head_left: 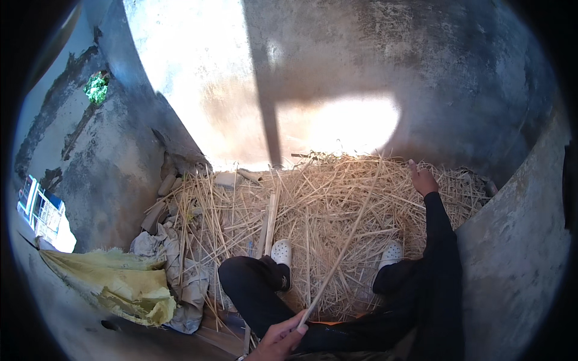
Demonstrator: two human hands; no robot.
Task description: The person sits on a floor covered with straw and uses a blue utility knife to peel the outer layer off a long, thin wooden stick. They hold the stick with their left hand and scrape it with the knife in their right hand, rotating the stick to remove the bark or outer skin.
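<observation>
My left hand [280, 338] is closed round the lower end of a long, thin, pale stick [343, 256]. The stick slants up and away to the right, over a bed of dry straw [337, 192]. My right arm reaches forward on the right, and my right hand [424, 180] is at the far part of the straw near the wall. One of its digits points up and stands apart from the others, which are curled; I make out nothing held there. My feet, in pale clogs [281, 253], rest on the straw on either side of the stick.
A plastered wall [457, 72] with bright sunlit patches rises behind the straw. On the right is a sloping grey wall [518, 240]. At left lie a torn yellow sheet [114, 283] and crumpled grey cloth [189, 289]. Flat wooden strips [272, 216] lie by my left foot.
</observation>
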